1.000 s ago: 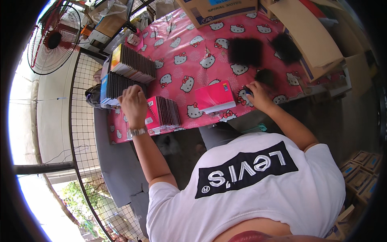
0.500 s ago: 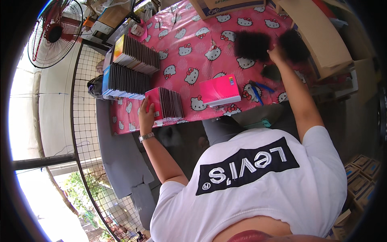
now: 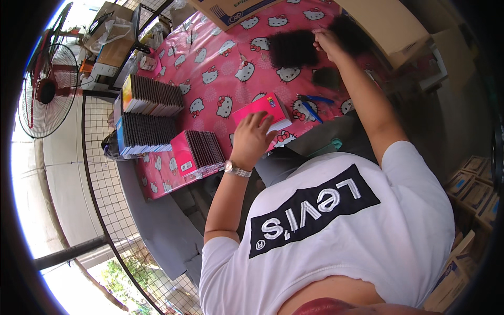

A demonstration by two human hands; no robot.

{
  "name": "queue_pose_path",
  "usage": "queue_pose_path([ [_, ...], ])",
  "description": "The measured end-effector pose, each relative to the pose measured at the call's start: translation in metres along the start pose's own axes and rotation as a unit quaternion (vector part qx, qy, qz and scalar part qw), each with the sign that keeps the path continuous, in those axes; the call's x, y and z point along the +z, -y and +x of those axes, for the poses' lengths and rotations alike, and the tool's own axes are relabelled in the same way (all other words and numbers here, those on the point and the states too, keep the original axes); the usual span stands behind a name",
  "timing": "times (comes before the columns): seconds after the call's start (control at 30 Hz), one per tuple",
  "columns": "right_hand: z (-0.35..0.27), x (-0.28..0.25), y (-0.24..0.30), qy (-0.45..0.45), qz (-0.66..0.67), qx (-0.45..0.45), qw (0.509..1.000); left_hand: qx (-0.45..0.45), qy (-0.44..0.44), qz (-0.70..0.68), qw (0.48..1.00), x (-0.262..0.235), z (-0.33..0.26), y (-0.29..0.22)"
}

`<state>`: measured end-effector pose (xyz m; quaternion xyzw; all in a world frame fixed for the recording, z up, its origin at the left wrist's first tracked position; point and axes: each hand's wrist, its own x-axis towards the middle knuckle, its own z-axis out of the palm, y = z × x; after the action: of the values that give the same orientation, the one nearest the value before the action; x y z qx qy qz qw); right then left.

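Observation:
My left hand (image 3: pixel 252 137) is open, fingers spread over the near left part of a pink-covered stack of sheets (image 3: pixel 271 104); whether it touches the cover I cannot tell. My right hand (image 3: pixel 328 46) reaches far out between two piles of black, bristly-looking binding coils, a left pile (image 3: pixel 293 50) and a right pile (image 3: pixel 353 35). Its fingers are pinched together, and anything between them is too small to make out. A smaller dark bundle (image 3: pixel 326 78) lies just nearer. Blue-handled pliers (image 3: pixel 317 98) rest right of the pink stack.
Spiral-bound notebooks stand in rows at left: pink (image 3: pixel 184 152), blue (image 3: pixel 147 134) and yellow-orange (image 3: pixel 152 95). Cardboard boxes (image 3: pixel 231 13) border the far edge and the right side (image 3: pixel 386 31). A fan (image 3: pixel 47 90) stands beyond the wire mesh at left.
My left hand has left the pink spiral notebooks and moved right, over the pink-covered stack. My right hand stays by the black coils, its fingers now pinched. The whole view has shifted.

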<state>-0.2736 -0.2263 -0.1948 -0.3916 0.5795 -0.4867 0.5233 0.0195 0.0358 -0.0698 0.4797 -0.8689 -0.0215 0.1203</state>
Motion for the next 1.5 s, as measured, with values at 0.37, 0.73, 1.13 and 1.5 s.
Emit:
queue_pose_path([
  [0.37,-0.142,-0.003,0.046,0.306,-0.095,-0.081,0.944,0.038,0.081,-0.093,0.992,-0.007,0.025,0.02],
  [0.73,-0.195,0.016,0.025,0.302,0.016,0.045,0.952,0.071,0.071,-0.11,0.989,-0.008,0.028,0.028],
  [1.13,-0.251,0.058,0.002,0.205,-0.017,-0.085,0.975,0.027,0.027,-0.137,0.99,-0.007,0.023,0.029],
  [1.5,-0.235,0.043,0.064,0.302,0.176,0.159,0.923,0.03,0.0,-0.076,0.997,-0.011,0.022,0.022],
])
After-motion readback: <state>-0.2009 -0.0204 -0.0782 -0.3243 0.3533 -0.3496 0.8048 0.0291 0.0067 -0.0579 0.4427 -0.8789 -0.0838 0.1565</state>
